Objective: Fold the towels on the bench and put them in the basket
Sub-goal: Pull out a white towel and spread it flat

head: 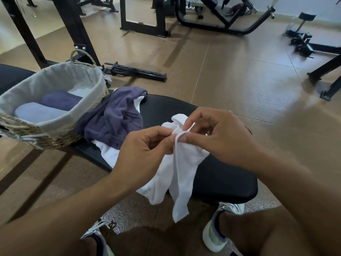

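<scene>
The basket point(55, 100) sits on the far left part of the surface point(221, 174), with two folded towels point(53, 108) lying side by side in it. Just right of the basket and touching its wall, a heap of unfolded towels point(114, 117) lies on the surface, one bunched on top of another. Nearer the surface's near edge, the left hand point(144, 150) and right hand point(217, 135) meet on one towel point(177, 174), whose lower end hangs over that edge above two shoes point(219, 228) on the floor point(230, 74).
</scene>
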The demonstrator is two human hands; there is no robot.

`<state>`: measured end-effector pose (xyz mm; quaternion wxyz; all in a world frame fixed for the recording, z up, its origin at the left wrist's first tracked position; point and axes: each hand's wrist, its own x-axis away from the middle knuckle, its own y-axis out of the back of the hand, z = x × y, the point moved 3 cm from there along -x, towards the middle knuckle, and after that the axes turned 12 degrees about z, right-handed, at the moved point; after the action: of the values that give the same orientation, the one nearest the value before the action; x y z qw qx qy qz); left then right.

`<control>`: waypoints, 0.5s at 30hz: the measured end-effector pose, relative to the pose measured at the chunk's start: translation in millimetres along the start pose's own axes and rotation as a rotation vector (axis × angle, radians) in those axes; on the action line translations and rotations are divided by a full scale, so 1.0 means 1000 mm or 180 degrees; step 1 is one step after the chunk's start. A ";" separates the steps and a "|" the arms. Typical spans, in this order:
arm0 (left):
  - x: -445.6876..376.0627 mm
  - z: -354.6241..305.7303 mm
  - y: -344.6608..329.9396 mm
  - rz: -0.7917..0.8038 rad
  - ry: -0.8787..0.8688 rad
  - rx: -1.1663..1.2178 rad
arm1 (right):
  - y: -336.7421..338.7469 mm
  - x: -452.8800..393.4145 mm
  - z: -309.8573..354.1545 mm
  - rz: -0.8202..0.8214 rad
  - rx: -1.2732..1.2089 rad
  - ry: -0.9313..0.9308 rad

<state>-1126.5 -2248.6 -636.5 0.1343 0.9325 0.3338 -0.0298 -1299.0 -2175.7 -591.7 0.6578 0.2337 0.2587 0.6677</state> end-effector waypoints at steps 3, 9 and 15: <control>0.002 -0.001 0.001 0.0018 0.0004 0.0088 | 0.000 -0.001 0.000 0.0020 0.0092 0.0044; 0.003 -0.005 0.002 -0.0115 -0.0101 -0.0095 | 0.000 -0.002 -0.001 0.0056 0.0242 0.0077; 0.005 -0.009 0.002 -0.0034 -0.0147 -0.0340 | -0.002 -0.004 0.000 0.0196 0.0306 0.0092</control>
<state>-1121.5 -2244.3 -627.7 0.1914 0.9213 0.3368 -0.0342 -1297.4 -2179.4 -592.9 0.6211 0.2632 0.2926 0.6777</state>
